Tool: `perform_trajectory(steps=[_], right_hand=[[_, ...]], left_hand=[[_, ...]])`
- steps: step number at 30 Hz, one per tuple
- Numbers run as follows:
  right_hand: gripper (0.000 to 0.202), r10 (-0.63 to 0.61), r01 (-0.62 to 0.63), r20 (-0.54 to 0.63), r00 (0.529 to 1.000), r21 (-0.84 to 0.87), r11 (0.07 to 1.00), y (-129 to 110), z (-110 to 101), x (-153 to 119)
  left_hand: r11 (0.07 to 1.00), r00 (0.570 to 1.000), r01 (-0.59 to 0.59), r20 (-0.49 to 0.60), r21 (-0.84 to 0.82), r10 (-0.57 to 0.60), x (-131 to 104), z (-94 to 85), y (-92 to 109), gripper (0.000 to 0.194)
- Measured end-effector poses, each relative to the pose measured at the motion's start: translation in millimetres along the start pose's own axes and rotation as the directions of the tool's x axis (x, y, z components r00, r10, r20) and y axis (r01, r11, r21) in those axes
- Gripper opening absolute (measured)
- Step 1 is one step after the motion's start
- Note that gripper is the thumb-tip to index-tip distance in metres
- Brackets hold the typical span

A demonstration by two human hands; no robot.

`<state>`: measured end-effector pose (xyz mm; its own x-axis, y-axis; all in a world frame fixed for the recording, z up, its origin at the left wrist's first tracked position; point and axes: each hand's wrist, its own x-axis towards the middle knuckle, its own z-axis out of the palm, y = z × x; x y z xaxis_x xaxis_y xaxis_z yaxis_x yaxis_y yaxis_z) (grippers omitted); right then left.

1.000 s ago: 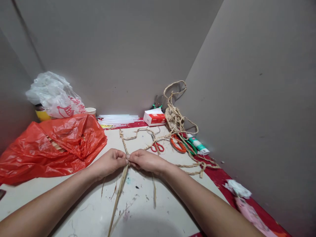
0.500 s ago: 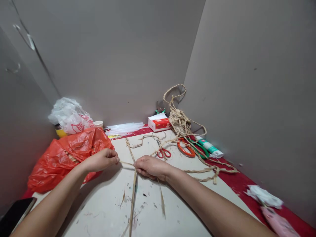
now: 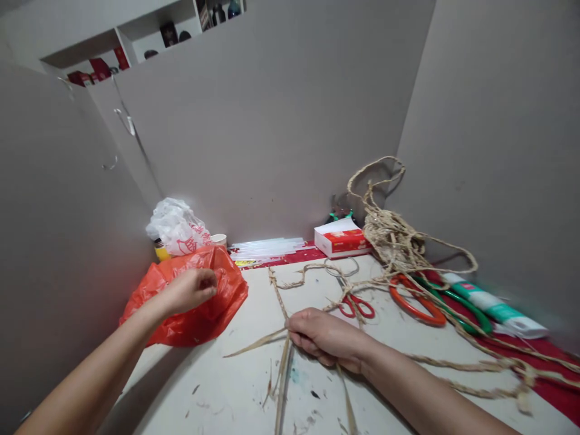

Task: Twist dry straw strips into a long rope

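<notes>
My right hand [image 3: 324, 337] is closed in a pinch on the lower end of a narrow braid [image 3: 278, 296] of straw-coloured fibre. From that pinch a loose fibre strand [image 3: 254, 345] sticks out to the left. Longer fibre strands [image 3: 283, 386] run down toward me, and another strand [image 3: 348, 402] trails below the hand. My left hand [image 3: 188, 293] is in front of the orange-red plastic bag [image 3: 231, 287], fingers loosely curled and apart, with nothing visible in them. Whether it touches the bag I cannot tell.
Red-handled scissors [image 3: 357, 306] lie behind my right hand. A heap of braided rope [image 3: 394, 238], a red-and-white box [image 3: 342, 237], orange-handled [image 3: 417, 302] and green-handled tools and a white-and-teal tube [image 3: 498, 305] are farther right. Clear sticks [image 3: 267, 248] and a white bag [image 3: 176, 226] are behind.
My left hand has let go of the fibre strand and moved left to the orange-red bag. My right hand keeps its pinch on the braid. The view has shifted left and tilted.
</notes>
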<state>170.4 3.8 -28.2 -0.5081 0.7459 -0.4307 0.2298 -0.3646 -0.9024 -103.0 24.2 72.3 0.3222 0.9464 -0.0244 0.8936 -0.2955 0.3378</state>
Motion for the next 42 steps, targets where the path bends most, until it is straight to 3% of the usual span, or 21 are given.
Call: perform_trajectory(steps=[4, 8, 12, 14, 15, 16, 17, 18, 19, 21, 22, 26, 30, 34, 37, 42], right_hand=[[0.024, 0.001, -0.001, 0.025, 1.0, -0.034, 0.999, 2, -2, 2], [0.024, -0.005, 0.006, 0.035, 0.999, -0.047, 0.999, 4, -2, 2], [0.025, 0.001, 0.001, 0.039, 0.999, -0.059, 0.998, 3, -2, 1], [0.026, 0.005, -0.003, 0.037, 0.999, -0.064, 0.998, 2, -2, 1], [0.026, 0.008, -0.005, 0.036, 0.999, -0.065, 0.998, 2, -1, 1], [0.026, 0.009, -0.007, 0.034, 0.999, -0.064, 0.998, 2, -1, 1], [0.026, 0.01, -0.008, 0.033, 0.999, -0.062, 0.998, 1, -1, 0], [0.026, 0.01, -0.008, 0.033, 0.999, -0.058, 0.998, 1, 0, 0], [0.026, 0.008, -0.006, 0.032, 0.999, -0.053, 0.999, 0, 0, 0], [0.026, 0.007, -0.006, 0.028, 1.0, -0.043, 0.999, -1, 2, -1], [0.025, 0.01, -0.009, 0.024, 1.0, -0.04, 0.999, -1, 2, -2], [0.026, 0.03, -0.029, 0.019, 0.999, -0.048, 0.998, -2, 3, -2], [0.027, 0.021, -0.02, 0.028, 0.999, -0.051, 0.998, -2, 3, -1], [0.028, 0.017, -0.016, 0.025, 1.0, -0.062, 0.998, -2, 3, -1], [0.028, 0.013, -0.011, 0.025, 1.0, -0.051, 0.999, -3, 5, -2], [0.027, 0.017, -0.015, 0.028, 0.999, -0.055, 0.998, -2, 4, -1]], left_hand=[[0.976, 0.997, 0.072, 0.019, 0.207, -0.078, -15, 16.3, -16, 0.027], [0.999, 1.0, 0.002, -0.011, 0.046, -0.002, -14, 16.1, -25, 0.01], [0.997, 0.99, -0.031, -0.14, -0.071, 0.021, 11, -8.5, -25, 0.015], [0.981, 0.951, -0.043, -0.31, -0.189, -0.018, 30, -22.9, -26, 0.022], [0.937, 0.888, -0.095, -0.454, -0.335, -0.072, 38, -28.1, -28, 0.022], [0.883, 0.832, -0.161, -0.542, -0.441, -0.119, 46, -31.0, -31, 0.022], [0.836, 0.805, -0.213, -0.576, -0.505, -0.143, 52, -31.4, -35, 0.023], [0.813, 0.815, -0.229, -0.562, -0.534, -0.139, 55, -29.4, -39, 0.023], [0.823, 0.857, -0.206, -0.504, -0.529, -0.109, 57, -25.1, -42, 0.023], [0.894, 0.944, -0.092, -0.323, -0.439, -0.061, 52, -12.9, -47, 0.024], [0.933, 0.956, -0.043, -0.286, -0.357, -0.065, 46, -6.6, -48, 0.026], [1.0, 0.896, 0.018, -0.444, -0.013, -0.022, 8, 5.4, -37, 0.043], [0.997, 0.821, -0.007, -0.569, 0.078, 0.05, -22, 1.6, -29, 0.027], [0.998, 0.915, 0.03, -0.403, 0.062, -0.003, -29, 9.5, -42, 0.018], [0.992, 0.951, 0.099, -0.301, 0.083, -0.07, -25, 19.1, -51, 0.017], [0.987, 0.968, -0.054, -0.233, 0.154, 0.09, -13, 23.2, -50, 0.024]])
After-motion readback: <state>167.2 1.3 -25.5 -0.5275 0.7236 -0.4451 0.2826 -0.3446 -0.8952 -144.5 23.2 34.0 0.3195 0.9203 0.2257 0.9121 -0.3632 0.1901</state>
